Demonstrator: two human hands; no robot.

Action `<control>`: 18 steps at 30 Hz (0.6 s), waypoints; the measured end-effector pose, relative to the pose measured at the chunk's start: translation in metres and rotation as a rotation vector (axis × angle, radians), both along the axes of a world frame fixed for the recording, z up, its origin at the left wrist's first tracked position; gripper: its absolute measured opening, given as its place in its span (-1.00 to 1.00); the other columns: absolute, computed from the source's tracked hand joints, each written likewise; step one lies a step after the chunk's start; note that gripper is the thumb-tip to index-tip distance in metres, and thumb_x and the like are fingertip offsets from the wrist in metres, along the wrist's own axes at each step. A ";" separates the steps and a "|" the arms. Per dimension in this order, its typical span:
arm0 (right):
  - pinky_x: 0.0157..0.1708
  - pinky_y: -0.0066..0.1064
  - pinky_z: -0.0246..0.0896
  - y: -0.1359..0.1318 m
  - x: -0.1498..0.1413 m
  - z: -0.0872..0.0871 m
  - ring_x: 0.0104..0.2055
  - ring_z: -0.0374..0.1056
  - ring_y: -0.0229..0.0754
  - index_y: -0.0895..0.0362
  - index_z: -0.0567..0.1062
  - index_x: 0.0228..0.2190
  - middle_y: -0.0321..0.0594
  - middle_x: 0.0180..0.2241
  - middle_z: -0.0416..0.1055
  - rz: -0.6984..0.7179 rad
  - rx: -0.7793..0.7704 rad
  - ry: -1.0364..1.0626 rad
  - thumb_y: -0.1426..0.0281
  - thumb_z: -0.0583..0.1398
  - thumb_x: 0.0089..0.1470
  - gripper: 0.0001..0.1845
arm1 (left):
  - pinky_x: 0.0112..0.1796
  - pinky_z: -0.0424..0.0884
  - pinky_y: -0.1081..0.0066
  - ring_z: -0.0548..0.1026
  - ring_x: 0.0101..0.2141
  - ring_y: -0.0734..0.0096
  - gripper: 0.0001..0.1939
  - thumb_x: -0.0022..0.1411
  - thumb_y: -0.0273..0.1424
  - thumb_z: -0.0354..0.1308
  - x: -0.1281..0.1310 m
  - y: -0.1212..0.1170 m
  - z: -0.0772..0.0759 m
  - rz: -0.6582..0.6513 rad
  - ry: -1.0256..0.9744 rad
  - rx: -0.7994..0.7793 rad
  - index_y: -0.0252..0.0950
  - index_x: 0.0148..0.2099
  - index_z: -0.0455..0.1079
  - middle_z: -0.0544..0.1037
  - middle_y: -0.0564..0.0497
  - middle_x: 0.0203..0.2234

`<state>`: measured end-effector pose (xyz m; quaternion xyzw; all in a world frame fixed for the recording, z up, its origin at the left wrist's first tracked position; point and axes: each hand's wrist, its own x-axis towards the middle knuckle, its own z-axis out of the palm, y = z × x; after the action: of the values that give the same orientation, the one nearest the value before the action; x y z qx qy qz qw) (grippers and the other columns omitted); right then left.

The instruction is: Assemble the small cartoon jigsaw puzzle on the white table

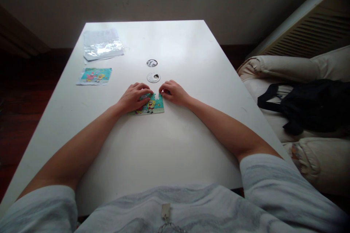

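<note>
A small jigsaw puzzle (156, 106) with a cartoon picture on teal lies flat on the white table. A notch shows in its upper edge, near the right corner. My left hand (133, 97) covers the upper left part, its bent fingers and thumb holding the puzzle against the table. At the upper right corner, my right hand (175, 93) has curled fingers, with thumb and fingertip pinched on the puzzle's edge. Whether a loose piece sits between those fingertips is too small to make out.
Past my hands are two round openings in the white table (180, 145), one with a silver cover (152, 77). To the left lie a cartoon picture sheet (95, 75) and clear plastic packaging with papers (102, 43). Beside the table, a cream sofa (290, 67) holds a black bag (314, 105).
</note>
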<state>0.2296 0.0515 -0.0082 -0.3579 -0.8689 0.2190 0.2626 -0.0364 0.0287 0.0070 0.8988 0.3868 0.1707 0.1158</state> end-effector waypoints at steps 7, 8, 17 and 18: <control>-0.10 -0.24 0.14 0.001 0.000 -0.001 -0.20 0.22 -0.05 0.08 0.55 -0.24 -0.18 -0.32 0.41 -0.001 0.002 -0.005 0.44 0.17 0.18 -0.85 | 0.13 0.26 0.05 0.38 0.05 0.08 -0.66 0.37 -0.23 0.09 0.000 0.001 0.000 -0.002 0.009 -0.005 -0.07 0.13 0.49 0.50 -0.05 0.05; -0.10 -0.24 0.14 0.000 0.000 0.000 -0.21 0.22 -0.06 0.09 0.55 -0.24 -0.18 -0.32 0.40 -0.001 0.006 -0.001 0.44 0.17 0.18 -0.85 | 0.13 0.25 0.05 0.38 0.05 0.09 -0.66 0.37 -0.24 0.09 0.000 0.001 0.000 0.000 0.011 -0.005 -0.07 0.14 0.49 0.50 -0.05 0.05; -0.13 -0.24 0.15 0.001 0.000 -0.001 -0.21 0.24 -0.06 0.08 0.55 -0.25 -0.18 -0.32 0.44 -0.005 0.012 0.004 0.45 0.18 0.17 -0.86 | 0.13 0.26 0.06 0.39 0.04 0.10 -0.67 0.38 -0.23 0.08 0.000 0.001 -0.001 -0.006 0.013 0.011 -0.07 0.13 0.48 0.49 -0.04 0.05; -0.13 -0.25 0.15 0.001 0.000 -0.001 -0.21 0.24 -0.06 0.08 0.55 -0.25 -0.18 -0.32 0.44 -0.005 0.015 0.002 0.45 0.18 0.17 -0.86 | 0.13 0.26 0.06 0.39 0.04 0.10 -0.67 0.38 -0.23 0.08 0.000 0.001 -0.001 -0.007 0.012 0.011 -0.07 0.13 0.48 0.49 -0.04 0.05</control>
<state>0.2296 0.0527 -0.0094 -0.3579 -0.8693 0.2124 0.2668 -0.0365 0.0294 0.0058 0.9017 0.3836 0.1673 0.1090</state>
